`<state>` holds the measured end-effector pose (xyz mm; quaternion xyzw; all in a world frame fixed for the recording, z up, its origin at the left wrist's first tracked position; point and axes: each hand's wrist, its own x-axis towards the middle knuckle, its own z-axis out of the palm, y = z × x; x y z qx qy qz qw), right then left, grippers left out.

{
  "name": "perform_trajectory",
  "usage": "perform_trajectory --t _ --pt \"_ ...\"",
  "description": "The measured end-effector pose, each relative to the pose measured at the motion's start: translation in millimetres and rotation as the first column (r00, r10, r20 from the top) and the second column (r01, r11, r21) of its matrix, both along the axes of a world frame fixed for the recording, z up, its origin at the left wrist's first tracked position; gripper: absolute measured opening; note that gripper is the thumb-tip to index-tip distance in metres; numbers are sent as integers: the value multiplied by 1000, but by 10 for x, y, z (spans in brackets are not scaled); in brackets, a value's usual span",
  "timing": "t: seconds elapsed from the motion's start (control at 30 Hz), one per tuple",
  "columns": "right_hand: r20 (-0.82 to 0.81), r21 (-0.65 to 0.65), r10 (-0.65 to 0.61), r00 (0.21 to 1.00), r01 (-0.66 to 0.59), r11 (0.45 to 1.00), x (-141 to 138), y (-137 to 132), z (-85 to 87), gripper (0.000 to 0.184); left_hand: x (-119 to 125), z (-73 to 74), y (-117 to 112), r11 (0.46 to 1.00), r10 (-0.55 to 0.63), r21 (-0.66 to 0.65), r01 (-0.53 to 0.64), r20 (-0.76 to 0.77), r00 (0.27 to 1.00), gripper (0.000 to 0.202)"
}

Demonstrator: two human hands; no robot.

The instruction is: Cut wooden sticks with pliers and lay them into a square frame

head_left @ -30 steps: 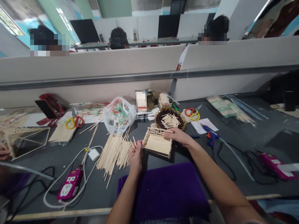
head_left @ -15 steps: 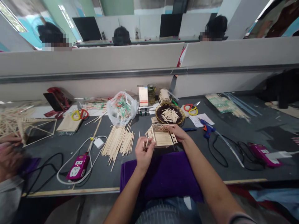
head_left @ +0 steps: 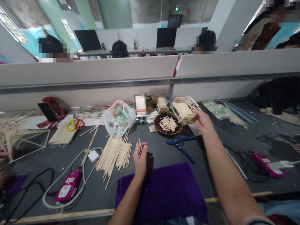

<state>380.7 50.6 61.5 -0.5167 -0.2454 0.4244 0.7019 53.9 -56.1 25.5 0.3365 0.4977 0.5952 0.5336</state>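
My right hand (head_left: 203, 121) grips the right end of a small wooden stick model (head_left: 185, 107), an open box shape with lattice sides. The model is tilted and raised above the far side of the table, just behind a round basket (head_left: 155, 127) of short sticks (head_left: 168, 124). Closer to me, my left hand (head_left: 140, 157) is closed around a couple of short thin wooden sticks (head_left: 140, 145) that point upward. Blue-handled pliers (head_left: 180, 142) lie between my two hands. A folded purple cloth (head_left: 164, 190) is spread at the table's front edge.
Left of my left hand lies a heap of long wooden sticks (head_left: 114, 153), with a plastic bag (head_left: 119, 117) behind it. Purple power strips (head_left: 69, 186) with cables sit at both sides. Scissors (head_left: 75, 124) rest on packed sticks. A low partition (head_left: 93, 73) closes off the back.
My right hand has carried the stick model away from my left hand, toward the back right. My left hand has let go of it and keeps the sticks. The blue pliers are uncovered.
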Motion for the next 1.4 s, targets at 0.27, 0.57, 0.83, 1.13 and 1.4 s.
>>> perform_trajectory --t 0.27,0.57,0.83,1.13,1.4 --pt "34 23 -270 962 269 963 332 847 -211 15 67 -221 166 993 -65 -99 64 -10 998 45" --pt "98 106 -321 942 311 944 366 1262 -520 24 24 -404 182 986 -82 -154 68 -87 993 44" --pt "334 69 -257 907 249 966 491 1237 -701 37 28 -376 168 981 -90 -184 67 -121 989 44" --pt "276 -138 -73 958 114 984 548 1373 -579 22 5 -372 176 990 -86 -127 59 -217 972 41" --pt "248 -279 194 949 -122 953 541 1286 -501 18 4 -386 198 991 -102 -115 74 -261 960 40"
